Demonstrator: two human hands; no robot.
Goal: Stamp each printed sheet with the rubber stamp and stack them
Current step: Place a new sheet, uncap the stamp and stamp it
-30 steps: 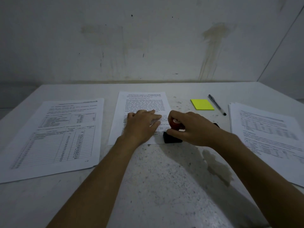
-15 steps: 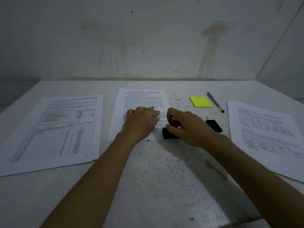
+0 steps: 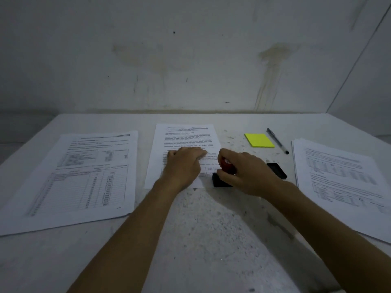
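There, we had the rubber stamp (image 3: 222,176) pressed at the middle sheet's (image 3: 186,140) near right corner, right hand (image 3: 247,172) clamped around its red knob. Our left hand (image 3: 184,163) lay flat on that sheet, fingers together, just left of the stamp, whose dark base ran along the sheet's bottom edge.

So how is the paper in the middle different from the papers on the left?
The middle sheet carries mostly lines of text; the left pile shows tables on top. The middle sheet is pinned flat by the left hand, with the rubber stamp, held in the right hand, down at its near right corner; nothing touches the left pile. The middle sheet looks single; the left pile shows layered edges. Both are white, printed and flat on the table.
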